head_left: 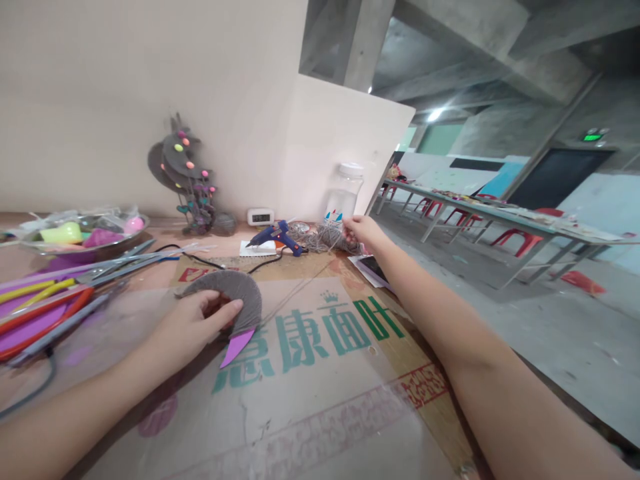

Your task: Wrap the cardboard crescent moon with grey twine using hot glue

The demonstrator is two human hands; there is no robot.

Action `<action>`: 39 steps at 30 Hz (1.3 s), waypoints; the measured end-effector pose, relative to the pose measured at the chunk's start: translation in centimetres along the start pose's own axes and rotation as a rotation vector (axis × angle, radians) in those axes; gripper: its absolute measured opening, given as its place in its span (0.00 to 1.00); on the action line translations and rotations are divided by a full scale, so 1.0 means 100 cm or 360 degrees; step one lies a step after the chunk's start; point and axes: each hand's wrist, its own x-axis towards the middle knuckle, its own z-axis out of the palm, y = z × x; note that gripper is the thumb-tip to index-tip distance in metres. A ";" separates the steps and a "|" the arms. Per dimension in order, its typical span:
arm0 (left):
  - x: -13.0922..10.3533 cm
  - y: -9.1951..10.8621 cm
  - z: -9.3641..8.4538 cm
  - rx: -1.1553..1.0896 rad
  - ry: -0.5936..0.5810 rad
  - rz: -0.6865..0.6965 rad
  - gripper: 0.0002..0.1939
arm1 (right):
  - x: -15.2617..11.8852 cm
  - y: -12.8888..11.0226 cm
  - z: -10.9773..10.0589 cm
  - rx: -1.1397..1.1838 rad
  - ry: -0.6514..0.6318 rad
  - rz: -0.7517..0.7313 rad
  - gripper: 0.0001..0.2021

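Observation:
My left hand [213,313] grips a crescent [244,293] wound in grey yarn, thumb on top and fingers inside its curve. The crescent's lower tip shows as bare purple card [237,348]. From it a strand of grey yarn [300,285] runs up and right toward a loose heap of grey yarn [325,238]. My right hand [359,230] is closed at the right end of that heap, with its fingers pinched together; the yarn seems to be between them, though the fingertips are small and partly hidden. Both hands are over a cardboard sheet with green lettering.
A blue glue gun [275,235] rests behind the cardboard [325,393], beside a small white clock [261,217]. A jar [345,190] stands behind the yarn. At left lie scissors [55,313] and a bowl [90,250] of craft pieces. A decorated moon ornament [183,167] is by the wall.

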 end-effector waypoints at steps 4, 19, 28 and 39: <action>0.000 -0.001 0.001 -0.0014 0.0008 -0.0017 0.18 | -0.004 -0.018 -0.016 0.0339 0.0147 -0.0225 0.15; -0.002 0.006 -0.004 0.0070 -0.0077 -0.0059 0.20 | -0.082 -0.101 -0.062 0.0902 0.0594 -0.1208 0.07; -0.002 0.004 -0.004 0.0071 -0.0074 -0.0065 0.20 | -0.115 -0.112 -0.078 0.0886 0.0140 -0.1708 0.14; -0.001 -0.001 -0.001 -0.0209 0.0088 0.0030 0.17 | -0.106 -0.113 0.009 0.0030 -0.0544 -0.1080 0.18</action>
